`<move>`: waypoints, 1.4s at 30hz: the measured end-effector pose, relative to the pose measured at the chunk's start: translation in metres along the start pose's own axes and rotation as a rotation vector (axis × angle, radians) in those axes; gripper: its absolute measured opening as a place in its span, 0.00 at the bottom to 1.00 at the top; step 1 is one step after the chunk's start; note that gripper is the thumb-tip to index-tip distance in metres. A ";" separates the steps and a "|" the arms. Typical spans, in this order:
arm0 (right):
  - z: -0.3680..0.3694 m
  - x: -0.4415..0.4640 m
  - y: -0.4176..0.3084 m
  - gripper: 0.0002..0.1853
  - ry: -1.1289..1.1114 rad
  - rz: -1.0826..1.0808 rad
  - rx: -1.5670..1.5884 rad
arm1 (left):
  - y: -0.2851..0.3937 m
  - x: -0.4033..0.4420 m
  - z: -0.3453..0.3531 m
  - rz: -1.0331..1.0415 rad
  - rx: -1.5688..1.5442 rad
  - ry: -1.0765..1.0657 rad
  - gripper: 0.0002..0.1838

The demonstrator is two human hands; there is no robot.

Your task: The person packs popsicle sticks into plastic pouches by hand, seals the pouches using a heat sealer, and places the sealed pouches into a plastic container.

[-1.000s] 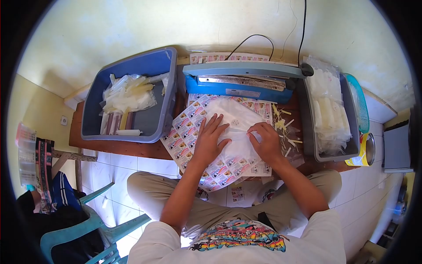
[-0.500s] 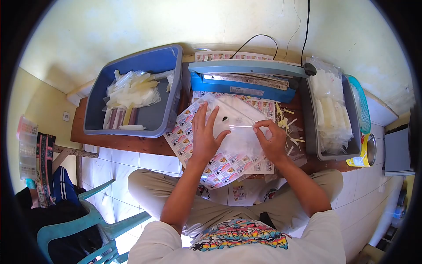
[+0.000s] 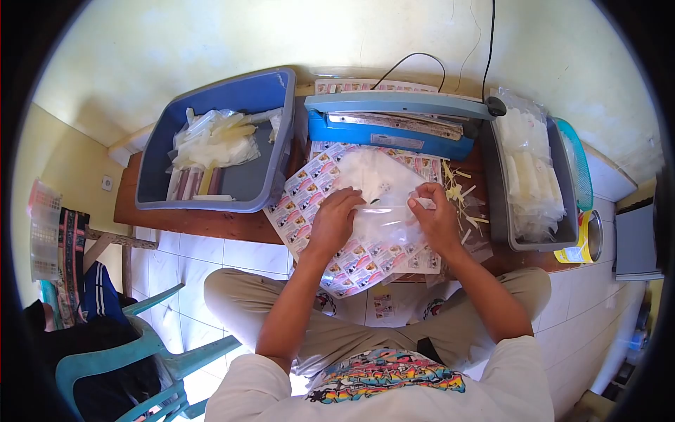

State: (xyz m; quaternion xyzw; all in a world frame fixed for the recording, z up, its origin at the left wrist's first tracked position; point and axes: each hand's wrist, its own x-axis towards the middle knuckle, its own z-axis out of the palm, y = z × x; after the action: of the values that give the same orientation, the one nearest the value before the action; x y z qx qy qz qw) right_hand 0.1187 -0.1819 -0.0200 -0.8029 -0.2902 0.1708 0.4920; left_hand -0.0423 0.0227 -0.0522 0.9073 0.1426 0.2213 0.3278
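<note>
Clear plastic bags [image 3: 383, 224] lie in front of me on a printed sheet [image 3: 351, 264] covered with small labels. My left hand [image 3: 339, 216] is closed at the left edge of the top bag, its fingertips gripping the plastic. With finger and thumb pinched, my right hand [image 3: 434, 213] holds the bag's right end, and the film stretches between both hands. A small dark spot shows near the bag's middle. Behind the sheet stands a blue heat sealer [image 3: 394, 135] with its grey arm [image 3: 401, 105] above it.
At left, a blue-grey tub [image 3: 271, 169] holds filled plastic sleeves [image 3: 218, 144]. A grey tub [image 3: 503, 204] of flat packets [image 3: 531, 176] stands at right, beside a teal basket [image 3: 580, 165] and a yellow can [image 3: 585, 239]. Yellowish strips [image 3: 460, 197] lie near the sealer. A green chair [image 3: 105, 362] stands lower left.
My left hand has gone from spread flat on the plastic to closed at its left edge. My right hand has lifted slightly, still pinching the film, which is now stretched between the hands.
</note>
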 end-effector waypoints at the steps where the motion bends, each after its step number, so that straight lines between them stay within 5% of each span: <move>1: 0.001 -0.001 -0.007 0.22 0.007 0.076 0.058 | 0.003 -0.001 0.000 -0.025 -0.047 -0.021 0.13; 6: 0.000 0.001 -0.002 0.35 -0.022 0.150 0.077 | -0.001 0.001 0.001 0.072 -0.054 -0.031 0.14; 9: -0.001 0.000 0.005 0.33 0.028 -0.004 -0.130 | 0.000 0.002 -0.003 0.108 -0.041 -0.052 0.15; 11: -0.001 -0.001 0.013 0.29 0.108 -0.360 -0.432 | 0.002 0.004 -0.003 0.138 -0.019 -0.069 0.14; 14: 0.003 -0.003 0.012 0.26 0.007 -0.395 -0.419 | 0.005 0.008 -0.001 0.180 -0.024 -0.044 0.13; 23: 0.001 -0.002 -0.007 0.21 -0.059 -0.043 -0.106 | 0.027 0.017 -0.003 0.303 0.117 0.074 0.16; 35: 0.009 -0.004 0.005 0.15 -0.024 0.133 0.479 | 0.076 0.006 0.013 0.102 0.033 0.235 0.19; 42: 0.019 -0.023 0.016 0.16 -0.172 -0.028 0.104 | 0.081 0.006 0.030 -0.122 -0.147 0.127 0.17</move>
State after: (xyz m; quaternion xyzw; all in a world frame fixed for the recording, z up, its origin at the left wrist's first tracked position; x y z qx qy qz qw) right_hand 0.0951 -0.1886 -0.0430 -0.7545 -0.3334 0.2467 0.5086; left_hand -0.0129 -0.0512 -0.0171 0.8546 0.2015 0.2679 0.3966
